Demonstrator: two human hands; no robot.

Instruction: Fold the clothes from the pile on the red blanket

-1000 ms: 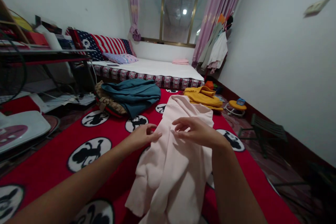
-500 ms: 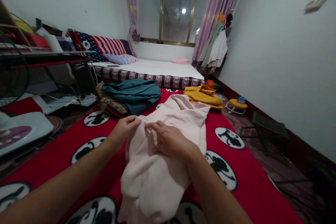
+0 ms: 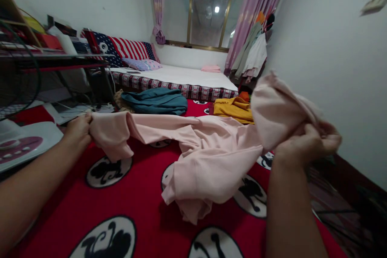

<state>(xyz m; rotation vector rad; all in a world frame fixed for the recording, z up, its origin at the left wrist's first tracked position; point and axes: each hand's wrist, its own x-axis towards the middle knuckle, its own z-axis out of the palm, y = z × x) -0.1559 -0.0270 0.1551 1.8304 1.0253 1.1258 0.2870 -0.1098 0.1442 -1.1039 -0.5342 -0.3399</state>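
A pale pink sweatshirt is stretched sideways between my two hands, its middle sagging in folds over the red patterned blanket. My left hand is closed on a narrow end of the cloth, which looks like a sleeve, at the left. On the right, my right hand grips a raised, bunched part of the same garment, higher than the rest. Some of its fingers are hidden by the cloth. A loose end of the sweatshirt hangs down near the middle, close to the blanket.
Beyond the sweatshirt lie a folded teal garment and a mustard-yellow garment. A bed with a white top stands under the window. A cluttered desk is at the left, and clothes hang at the right.
My hands have moved far apart, left hand outward to the left, right hand up and to the right. The sweatshirt, earlier lying lengthwise, is now pulled crosswise and partly lifted.
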